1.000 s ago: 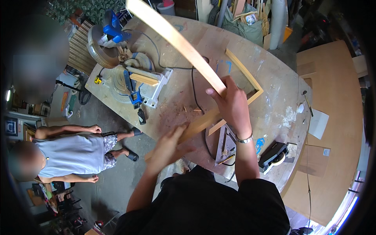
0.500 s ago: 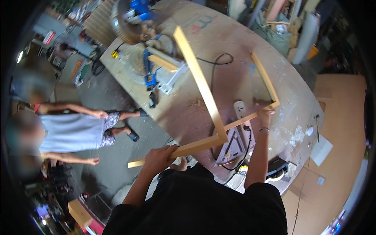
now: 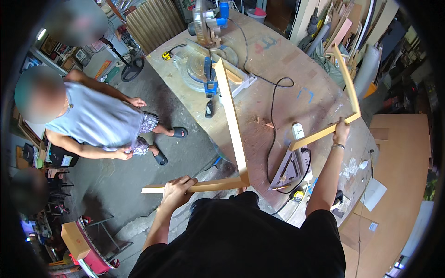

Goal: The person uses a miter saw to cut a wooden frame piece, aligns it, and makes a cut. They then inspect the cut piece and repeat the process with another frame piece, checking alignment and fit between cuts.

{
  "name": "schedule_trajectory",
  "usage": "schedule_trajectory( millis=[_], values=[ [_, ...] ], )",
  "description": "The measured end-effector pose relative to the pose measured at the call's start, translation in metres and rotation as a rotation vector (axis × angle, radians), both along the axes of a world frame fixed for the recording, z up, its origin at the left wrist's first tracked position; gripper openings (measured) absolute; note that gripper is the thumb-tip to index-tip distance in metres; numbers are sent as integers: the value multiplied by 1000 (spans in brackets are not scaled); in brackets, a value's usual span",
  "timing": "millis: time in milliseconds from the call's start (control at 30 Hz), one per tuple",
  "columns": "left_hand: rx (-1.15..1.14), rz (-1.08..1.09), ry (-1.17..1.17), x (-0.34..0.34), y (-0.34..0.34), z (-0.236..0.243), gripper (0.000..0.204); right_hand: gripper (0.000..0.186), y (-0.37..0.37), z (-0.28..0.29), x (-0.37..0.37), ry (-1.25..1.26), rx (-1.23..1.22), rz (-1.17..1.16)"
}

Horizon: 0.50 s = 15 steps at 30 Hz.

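My left hand [image 3: 177,191] is closed around the short arm of an L-shaped wooden frame piece [image 3: 235,132]. That piece's long arm points away across the near table edge toward the miter saw. My right hand [image 3: 341,131] grips a second L-shaped wooden frame piece [image 3: 319,136] close to its corner. Its longer arm points away over the table's right side, while its other arm ends above a white power strip [image 3: 297,131]. A gap separates the two pieces. Beside the power strip lies a pale triangular square [image 3: 286,177].
A miter saw [image 3: 199,25] stands at the table's far left, with a black bottle [image 3: 209,109] near it. A black cable [image 3: 272,153] winds over the tabletop [image 3: 296,60]. Another person [image 3: 95,113] stands at left. Brown board [image 3: 403,162] lies at right.
The two frame pieces have moved apart, the right one going right and farther away, the left one shifting left and nearer. The other person has turned somewhat. My view has shifted.
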<state>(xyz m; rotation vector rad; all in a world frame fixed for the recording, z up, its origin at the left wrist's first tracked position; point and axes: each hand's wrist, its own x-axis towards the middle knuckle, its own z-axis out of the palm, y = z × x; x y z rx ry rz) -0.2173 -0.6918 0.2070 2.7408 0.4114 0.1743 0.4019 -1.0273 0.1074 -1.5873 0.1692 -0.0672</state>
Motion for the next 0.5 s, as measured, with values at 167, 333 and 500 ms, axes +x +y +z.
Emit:
schedule_trajectory(
  millis=[167,333,500],
  values=[
    [-43,-27,-56,-79,5,-3,26,16,9,117,-154,-117,247,-14],
    [-158,-84,-179,-147,1,-20,24,21,-4,134,-327,-216,120,-49],
    [-329,-25,-360,-210,-12,-34,29,19,-45,143,-467,-246,45,-17]
  ],
)
